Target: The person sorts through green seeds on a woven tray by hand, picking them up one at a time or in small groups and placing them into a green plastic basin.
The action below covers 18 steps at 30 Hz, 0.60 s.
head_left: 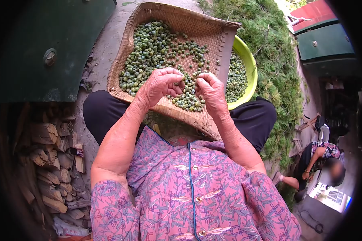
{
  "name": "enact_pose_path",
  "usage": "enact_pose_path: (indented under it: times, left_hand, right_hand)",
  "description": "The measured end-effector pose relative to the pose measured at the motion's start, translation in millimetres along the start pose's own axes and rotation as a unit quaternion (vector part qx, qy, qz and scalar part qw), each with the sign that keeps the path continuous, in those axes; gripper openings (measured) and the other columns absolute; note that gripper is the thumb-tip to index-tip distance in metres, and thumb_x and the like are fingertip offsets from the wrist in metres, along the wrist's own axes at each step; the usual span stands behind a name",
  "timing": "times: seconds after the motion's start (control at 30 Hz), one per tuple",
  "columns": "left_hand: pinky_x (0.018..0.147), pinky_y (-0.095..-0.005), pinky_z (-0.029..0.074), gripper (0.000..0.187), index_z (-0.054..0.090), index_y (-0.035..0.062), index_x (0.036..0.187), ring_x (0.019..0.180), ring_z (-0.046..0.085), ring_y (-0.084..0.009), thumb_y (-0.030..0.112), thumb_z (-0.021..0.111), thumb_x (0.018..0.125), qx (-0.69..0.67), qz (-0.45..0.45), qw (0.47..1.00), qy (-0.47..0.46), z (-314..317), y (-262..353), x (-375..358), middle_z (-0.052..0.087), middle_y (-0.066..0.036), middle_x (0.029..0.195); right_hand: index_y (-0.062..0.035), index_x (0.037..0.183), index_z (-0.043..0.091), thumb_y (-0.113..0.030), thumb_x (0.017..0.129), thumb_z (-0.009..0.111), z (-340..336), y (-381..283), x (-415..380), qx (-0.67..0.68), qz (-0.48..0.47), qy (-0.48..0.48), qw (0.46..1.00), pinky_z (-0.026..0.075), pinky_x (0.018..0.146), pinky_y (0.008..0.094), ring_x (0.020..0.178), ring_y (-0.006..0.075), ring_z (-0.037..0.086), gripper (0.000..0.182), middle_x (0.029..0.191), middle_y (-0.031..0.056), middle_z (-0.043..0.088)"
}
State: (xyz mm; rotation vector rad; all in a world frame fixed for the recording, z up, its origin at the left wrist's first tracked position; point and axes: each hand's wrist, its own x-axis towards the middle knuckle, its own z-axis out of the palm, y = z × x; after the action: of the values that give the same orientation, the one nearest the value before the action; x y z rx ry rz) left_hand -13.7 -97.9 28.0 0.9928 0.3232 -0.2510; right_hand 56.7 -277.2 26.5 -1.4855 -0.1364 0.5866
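A woven basket tray (122,52) rests across my lap, with many small round green fruits (148,40) heaped on its left side and scattered over the middle. Above its near part, my left hand (165,86) is closed, with thumb and forefinger pinched on what looks like a small green fruit. Just right of it, my right hand (209,90) is closed too, thumb against forefinger; what it holds, if anything, is too small to make out. The hands are a little apart. Under the tray's right edge stands a yellow-green basin (251,68) holding more green fruits.
Cut green foliage (277,72) lies along the right. Split firewood (44,134) is stacked at the left below a dark green panel (48,40). Another person (323,154) is bent over at the lower right. A green and red cabinet (325,42) stands upper right.
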Motion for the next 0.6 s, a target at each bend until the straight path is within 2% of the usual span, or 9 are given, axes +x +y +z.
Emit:
enact_pose_path:
  times: [0.13,0.27,0.3,0.33,0.37,0.4,0.43,0.5,0.6]
  left_hand:
    - [0.065,-0.0283,0.055,0.020,0.055,0.0011,0.103,0.073,0.064,-0.0175,0.009,0.057,0.085,-0.036,0.019,0.999,0.010,-3,-3,4,0.064,-0.011,0.089]
    - [0.067,-0.0292,0.055,0.022,0.054,0.0001,0.106,0.077,0.065,-0.0194,0.007,0.056,0.085,-0.040,0.025,0.999,0.016,-1,0,2,0.063,-0.012,0.092]
    - [0.067,-0.0292,0.055,0.022,0.054,0.0001,0.106,0.077,0.065,-0.0194,0.007,0.056,0.085,-0.040,0.024,0.999,0.014,-1,0,2,0.063,-0.012,0.092]
    - [0.068,-0.0290,0.055,0.023,0.054,0.0001,0.106,0.077,0.065,-0.0190,0.008,0.056,0.085,-0.042,0.024,0.999,0.007,-2,-1,3,0.063,-0.012,0.092]
    - [0.068,-0.0288,0.055,0.023,0.054,0.0001,0.107,0.076,0.065,-0.0187,0.008,0.057,0.085,-0.043,0.025,0.999,0.000,-4,-2,3,0.063,-0.012,0.092]
    - [0.068,-0.0288,0.055,0.023,0.054,0.0001,0.107,0.076,0.065,-0.0187,0.008,0.057,0.085,-0.043,0.024,0.999,0.000,-5,-2,3,0.063,-0.012,0.092]
    - [0.068,-0.0283,0.055,0.023,0.054,0.0002,0.107,0.076,0.064,-0.0182,0.009,0.057,0.085,-0.048,0.014,0.999,-0.012,-7,-3,4,0.063,-0.012,0.092]
    - [0.068,-0.0279,0.054,0.024,0.054,0.0002,0.107,0.076,0.064,-0.0177,0.009,0.057,0.085,-0.052,0.003,0.998,-0.026,-8,-4,4,0.063,-0.012,0.091]
    - [0.067,-0.0262,0.054,0.025,0.054,0.0003,0.107,0.077,0.064,-0.0162,0.009,0.058,0.084,-0.021,0.000,1.000,-0.003,-3,-2,2,0.063,-0.011,0.091]
  right_hand:
    - [-0.0003,0.096,0.058,-0.008,0.087,0.058,-5,-6,-6,0.123,0.050,-0.010,0.991,0.045,0.055,0.0195,0.065,0.0081,0.056,0.011,0.080,0.0025,0.059]
    - [-0.0026,0.091,0.059,-0.005,0.085,0.060,-3,1,-29,-0.040,0.023,-0.131,0.990,0.046,0.060,0.0215,0.068,0.0076,0.056,0.007,0.079,-0.0003,0.058]
    - [-0.0024,0.088,0.059,-0.001,0.081,0.059,3,0,-38,-0.121,0.004,-0.161,0.979,0.048,0.064,0.0258,0.072,0.0136,0.059,0.007,0.079,0.0016,0.059]
    - [-0.0024,0.088,0.059,-0.001,0.081,0.059,6,3,-43,-0.121,0.004,-0.159,0.980,0.048,0.064,0.0258,0.072,0.0136,0.059,0.007,0.079,0.0016,0.059]
    - [-0.0029,0.089,0.060,0.001,0.078,0.058,8,8,-47,-0.203,-0.112,-0.246,0.941,0.048,0.068,0.0287,0.076,0.0186,0.060,0.012,0.081,0.0040,0.061]
    - [-0.0033,0.090,0.061,0.004,0.075,0.057,10,11,-50,-0.280,-0.223,-0.325,0.875,0.049,0.072,0.0316,0.079,0.0236,0.061,0.017,0.082,0.0064,0.062]
    - [-0.0033,0.090,0.061,0.004,0.075,0.057,12,11,-52,-0.279,-0.223,-0.324,0.876,0.049,0.072,0.0316,0.079,0.0236,0.061,0.017,0.082,0.0064,0.062]
    - [-0.0050,0.090,0.063,0.007,0.070,0.055,15,8,-55,-0.302,-0.205,-0.331,0.870,0.049,0.076,0.0357,0.085,0.0309,0.060,0.025,0.087,0.0116,0.062]
    - [-0.0071,0.090,0.065,0.003,0.071,0.057,5,13,-47,-0.312,-0.195,-0.311,0.876,0.049,0.076,0.0349,0.085,0.0290,0.061,0.024,0.086,0.0113,0.063]
